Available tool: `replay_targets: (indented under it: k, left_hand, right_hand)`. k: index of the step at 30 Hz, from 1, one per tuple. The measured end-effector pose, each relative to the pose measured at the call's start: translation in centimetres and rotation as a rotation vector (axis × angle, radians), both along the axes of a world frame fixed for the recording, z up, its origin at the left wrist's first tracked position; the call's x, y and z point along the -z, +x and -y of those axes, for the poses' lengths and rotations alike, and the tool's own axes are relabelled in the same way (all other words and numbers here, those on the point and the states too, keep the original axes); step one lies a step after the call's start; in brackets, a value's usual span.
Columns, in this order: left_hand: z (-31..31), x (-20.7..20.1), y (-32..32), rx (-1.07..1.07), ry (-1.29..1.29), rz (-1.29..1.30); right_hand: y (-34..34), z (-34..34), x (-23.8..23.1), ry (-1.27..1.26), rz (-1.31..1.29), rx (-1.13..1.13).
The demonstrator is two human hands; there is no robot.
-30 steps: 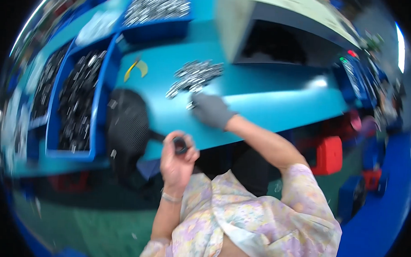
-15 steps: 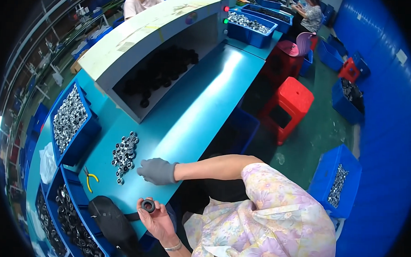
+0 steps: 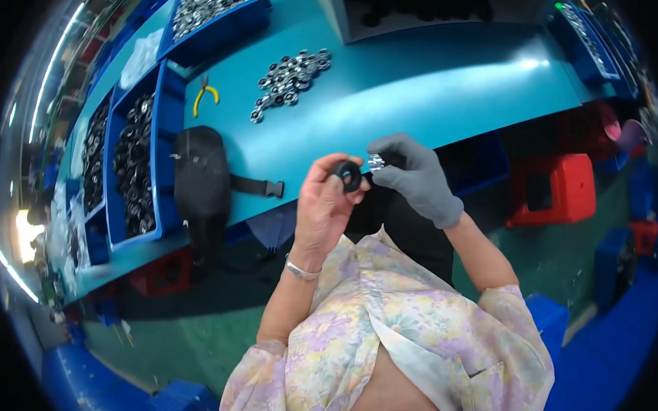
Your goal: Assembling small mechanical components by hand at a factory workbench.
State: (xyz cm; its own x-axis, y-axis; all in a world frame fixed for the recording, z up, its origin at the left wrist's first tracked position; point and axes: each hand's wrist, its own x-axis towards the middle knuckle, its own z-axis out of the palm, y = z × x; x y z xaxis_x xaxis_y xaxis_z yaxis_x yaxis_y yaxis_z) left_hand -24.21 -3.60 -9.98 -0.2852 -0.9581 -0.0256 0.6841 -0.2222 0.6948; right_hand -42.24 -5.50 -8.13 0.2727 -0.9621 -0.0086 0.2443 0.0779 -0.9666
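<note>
My bare left hand (image 3: 319, 209) pinches a thick black ring (image 3: 354, 182) between thumb and fingers, its hole facing up toward me. Close by on the right, my right hand (image 3: 422, 181), in a grey glove, grips a small shiny metal part (image 3: 375, 161) between thumb and forefinger. The ring and the metal part are a short distance apart, over the front edge of the blue-green table (image 3: 287, 145). Farther back on the table lies a loose pile of silver parts with dark centres (image 3: 290, 79).
Yellow-handled pliers (image 3: 207, 94) and a black pouch with a strap (image 3: 202, 168) lie on the left. A blue bin (image 3: 154, 221) contains black wheel-like parts; another blue bin (image 3: 237, 22) contains silver parts. A red stool (image 3: 579, 189) stands at the right.
My right hand has come back from near the pile with a metal part in its fingers. Both hands are now close together, and the view has turned right.
</note>
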Motion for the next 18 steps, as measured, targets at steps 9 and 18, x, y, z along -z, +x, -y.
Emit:
replay_targets:
  k: [9,18]
  left_hand:
    - [-2.0,-1.1,-0.9,0.013,0.039,0.131]
    - [-2.7,-1.4,-1.9,0.055,0.071,0.151]
  right_hand:
    - [0.2,-2.2,-0.4,-0.484,-0.333,0.081]
    - [-0.6,-3.1,1.5,-0.590,-0.211,0.152]
